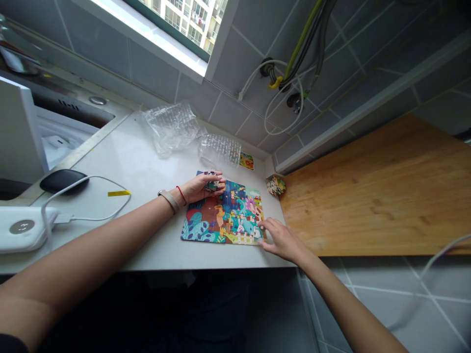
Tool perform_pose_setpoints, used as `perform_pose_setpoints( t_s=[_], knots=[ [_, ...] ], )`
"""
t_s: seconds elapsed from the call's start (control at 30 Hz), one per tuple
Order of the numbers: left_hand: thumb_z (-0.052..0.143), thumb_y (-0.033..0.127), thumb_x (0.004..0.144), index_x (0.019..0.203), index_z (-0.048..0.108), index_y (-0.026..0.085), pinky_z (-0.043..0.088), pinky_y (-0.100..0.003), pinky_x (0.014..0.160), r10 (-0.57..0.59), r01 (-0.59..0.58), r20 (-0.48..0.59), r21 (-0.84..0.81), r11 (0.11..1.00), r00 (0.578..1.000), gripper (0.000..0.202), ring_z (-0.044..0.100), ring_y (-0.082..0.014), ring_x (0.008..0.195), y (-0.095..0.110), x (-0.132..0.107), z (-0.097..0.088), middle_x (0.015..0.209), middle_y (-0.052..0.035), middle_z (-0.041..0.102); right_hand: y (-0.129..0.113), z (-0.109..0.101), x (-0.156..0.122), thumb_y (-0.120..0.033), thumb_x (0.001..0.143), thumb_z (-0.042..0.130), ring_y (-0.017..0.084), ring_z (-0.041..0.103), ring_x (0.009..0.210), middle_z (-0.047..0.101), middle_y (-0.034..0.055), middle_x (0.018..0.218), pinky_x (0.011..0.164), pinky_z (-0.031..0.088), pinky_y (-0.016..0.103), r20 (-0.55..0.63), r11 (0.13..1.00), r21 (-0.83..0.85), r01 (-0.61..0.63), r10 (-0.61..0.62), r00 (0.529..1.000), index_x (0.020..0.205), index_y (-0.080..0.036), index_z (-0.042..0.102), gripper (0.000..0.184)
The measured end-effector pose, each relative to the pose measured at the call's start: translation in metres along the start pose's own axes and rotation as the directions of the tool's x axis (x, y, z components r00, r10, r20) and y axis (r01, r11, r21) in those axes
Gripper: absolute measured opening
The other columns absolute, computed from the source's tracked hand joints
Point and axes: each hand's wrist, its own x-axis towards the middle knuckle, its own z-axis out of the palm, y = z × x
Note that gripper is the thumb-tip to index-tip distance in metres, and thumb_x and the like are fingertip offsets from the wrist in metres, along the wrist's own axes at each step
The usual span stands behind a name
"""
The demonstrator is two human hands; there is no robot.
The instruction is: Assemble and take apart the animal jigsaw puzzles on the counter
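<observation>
Puzzle [204, 215] lies just below the frame's centre; left hand [196, 189] holds loose pieces [213, 186]. Right hand [282, 239] curls at the puzzle's right edge, grip unclear; aligning before pressing seems wise.

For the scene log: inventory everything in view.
Counter: 1, white, centre
Wooden board: 1, brown, right
Jigsaw puzzle: 1, multicoloured, on counter
Puzzle pieces: count unclear, multicoloured, held
Piece stack: 1, multicoloured, beside board
Picture card: 1, multicoloured, behind puzzle
Plastic wrap: 2, clear, behind puzzle
Rounded object: 1, black, left
Display device: 1, white, left
Cables: 2, white, left, right
Label: 1, yellow, on left cable
Panel: 1, white, far left
Sink: 1, brown, left rear
Wall cables: several, mixed colours, top
Tiles: many, grey, rear
Window: 1, white frame, top
Wristband: 1, grey, left wrist
Cord: 1, red, left wrist
Left hand: 1, bare, holding pieces
Right hand: 1, bare, at puzzle
</observation>
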Motion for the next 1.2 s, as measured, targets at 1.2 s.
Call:
perform_pose_setpoints(
  t_s=[1.2],
  knots=[
    [0.077, 0.008, 0.084, 0.116, 0.062, 0.017, 0.067, -0.031, 0.069, 0.015, -0.015, -0.003, 0.032, 0.999, 1.0, 0.037, 0.076, -0.0181, 0.078, -0.001, 0.001, -0.001, 0.099, -0.008, 0.074, 0.006, -0.017, 0.009, -0.015, 0.079, 0.071, 0.028, 0.067, 0.101, 0.068, 0.0118, 0.109, 0.089, 0.057, 0.038, 0.104, 0.993, -0.1, 0.062, -0.052, 0.993, 0.121, -0.019, 0.067, 0.042]
  ],
)
